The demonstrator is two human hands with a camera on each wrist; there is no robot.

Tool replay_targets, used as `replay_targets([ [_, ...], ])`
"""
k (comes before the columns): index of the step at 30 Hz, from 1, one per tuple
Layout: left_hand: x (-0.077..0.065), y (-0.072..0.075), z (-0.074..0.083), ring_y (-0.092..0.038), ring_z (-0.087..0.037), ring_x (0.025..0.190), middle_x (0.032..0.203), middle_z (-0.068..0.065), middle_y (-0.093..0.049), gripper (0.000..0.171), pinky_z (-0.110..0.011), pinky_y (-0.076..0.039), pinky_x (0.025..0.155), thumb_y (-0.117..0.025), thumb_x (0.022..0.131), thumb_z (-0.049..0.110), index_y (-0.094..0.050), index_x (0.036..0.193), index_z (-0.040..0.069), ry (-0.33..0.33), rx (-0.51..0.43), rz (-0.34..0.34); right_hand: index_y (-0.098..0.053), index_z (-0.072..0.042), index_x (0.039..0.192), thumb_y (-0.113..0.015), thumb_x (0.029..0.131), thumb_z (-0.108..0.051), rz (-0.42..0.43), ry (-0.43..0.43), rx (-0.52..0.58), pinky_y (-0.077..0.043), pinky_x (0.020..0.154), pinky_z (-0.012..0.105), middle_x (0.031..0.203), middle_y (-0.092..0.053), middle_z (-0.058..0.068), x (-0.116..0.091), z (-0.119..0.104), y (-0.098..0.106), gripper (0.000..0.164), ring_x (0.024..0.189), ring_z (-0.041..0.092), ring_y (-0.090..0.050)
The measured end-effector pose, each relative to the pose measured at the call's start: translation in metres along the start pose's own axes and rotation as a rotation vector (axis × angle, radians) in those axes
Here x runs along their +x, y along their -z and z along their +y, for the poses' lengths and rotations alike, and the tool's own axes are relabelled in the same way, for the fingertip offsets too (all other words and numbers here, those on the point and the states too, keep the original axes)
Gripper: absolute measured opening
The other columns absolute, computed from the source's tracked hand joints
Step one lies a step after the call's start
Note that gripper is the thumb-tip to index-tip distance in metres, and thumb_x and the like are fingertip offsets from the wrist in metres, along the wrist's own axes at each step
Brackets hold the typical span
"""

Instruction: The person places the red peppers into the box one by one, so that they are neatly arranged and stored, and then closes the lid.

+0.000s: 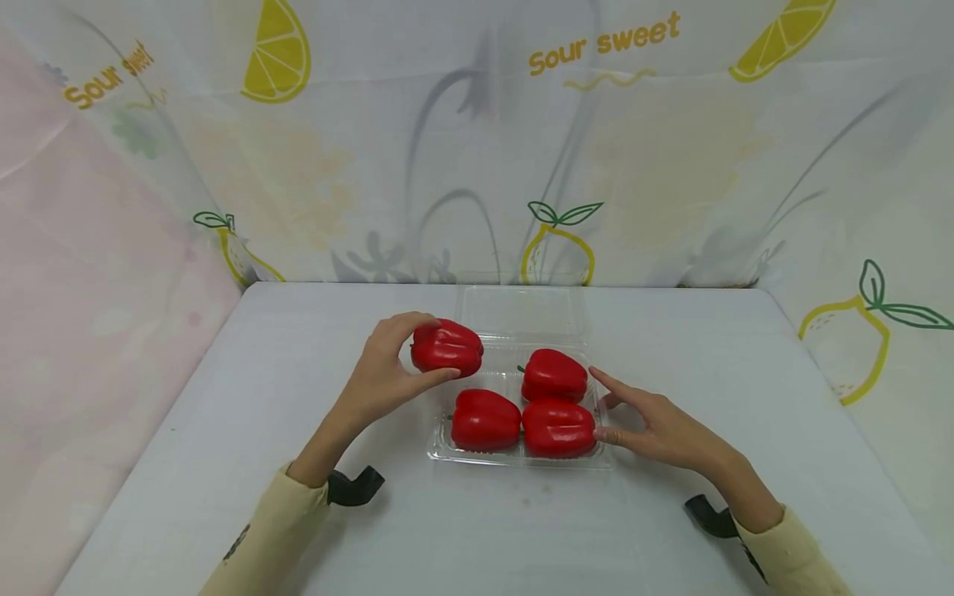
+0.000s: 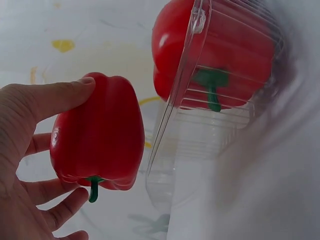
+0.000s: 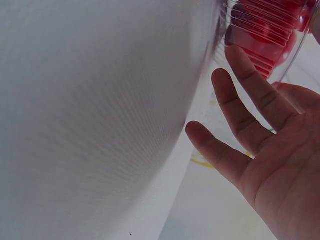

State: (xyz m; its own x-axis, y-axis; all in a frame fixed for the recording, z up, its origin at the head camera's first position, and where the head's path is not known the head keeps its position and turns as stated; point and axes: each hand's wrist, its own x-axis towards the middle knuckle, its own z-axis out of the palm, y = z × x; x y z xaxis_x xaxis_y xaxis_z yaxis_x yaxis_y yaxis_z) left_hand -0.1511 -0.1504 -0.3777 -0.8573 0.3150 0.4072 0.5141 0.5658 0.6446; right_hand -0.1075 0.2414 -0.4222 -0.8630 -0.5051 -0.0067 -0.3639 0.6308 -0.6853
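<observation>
My left hand (image 1: 383, 372) holds a red bell pepper (image 1: 447, 348) between thumb and fingers, at the back left part of a clear plastic clamshell box (image 1: 469, 459). In the left wrist view the held pepper (image 2: 100, 135) has its green stem pointing down, apart from the box wall. Three more red peppers sit in the box: front left (image 1: 486, 420), front right (image 1: 559, 429) and back right (image 1: 555, 377). At the box's right side is my right hand (image 1: 663, 426), fingers spread and fairly straight, thumb by the front right pepper. Whether it touches the wall I cannot tell.
The box's transparent lid (image 1: 522, 314) lies folded back toward the rear of the white table (image 1: 313, 546). Behind the table hangs a lemon-patterned cloth (image 1: 462, 141), which also covers both sides. Dark curved pieces (image 1: 356, 487) are attached at the wrists.
</observation>
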Motion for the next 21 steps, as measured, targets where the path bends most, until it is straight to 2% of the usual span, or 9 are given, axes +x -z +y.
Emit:
replay_targets([
  [9, 0.004, -0.017, 0.008, -0.049, -0.020, 0.116, 0.122, 0.000, -0.060, 0.063, -0.047, -0.053, 0.083, -0.089, 0.072, 0.029, -0.059, 0.125, 0.015, -0.008, 0.007, 0.003, -0.032, -0.016, 0.155, -0.073, 0.087, -0.042, 0.001, -0.003, -0.012, -0.049, 0.088, 0.060, 0.111, -0.064, -0.003, 0.001, 0.001, 0.000, 0.083, 0.110, 0.024, -0.059],
  [15, 0.007, -0.030, 0.014, -0.052, -0.021, 0.109, 0.118, -0.002, -0.063, 0.060, -0.041, -0.049, 0.083, -0.089, 0.071, 0.031, -0.062, 0.122, 0.013, -0.078, 0.116, 0.031, -0.032, -0.016, 0.155, -0.073, 0.088, -0.041, -0.001, 0.004, -0.007, -0.049, 0.088, 0.060, 0.111, -0.064, -0.003, 0.001, 0.001, 0.000, 0.083, 0.109, 0.024, -0.059],
  [21, 0.008, -0.041, 0.020, -0.053, -0.025, 0.108, 0.116, -0.007, -0.063, 0.060, -0.048, -0.045, 0.090, -0.088, 0.072, 0.037, -0.063, 0.121, 0.014, -0.101, 0.256, 0.022, -0.032, -0.017, 0.155, -0.073, 0.088, -0.041, -0.002, 0.003, -0.001, -0.049, 0.088, 0.060, 0.111, -0.064, -0.003, 0.001, 0.001, 0.000, 0.083, 0.110, 0.024, -0.059],
])
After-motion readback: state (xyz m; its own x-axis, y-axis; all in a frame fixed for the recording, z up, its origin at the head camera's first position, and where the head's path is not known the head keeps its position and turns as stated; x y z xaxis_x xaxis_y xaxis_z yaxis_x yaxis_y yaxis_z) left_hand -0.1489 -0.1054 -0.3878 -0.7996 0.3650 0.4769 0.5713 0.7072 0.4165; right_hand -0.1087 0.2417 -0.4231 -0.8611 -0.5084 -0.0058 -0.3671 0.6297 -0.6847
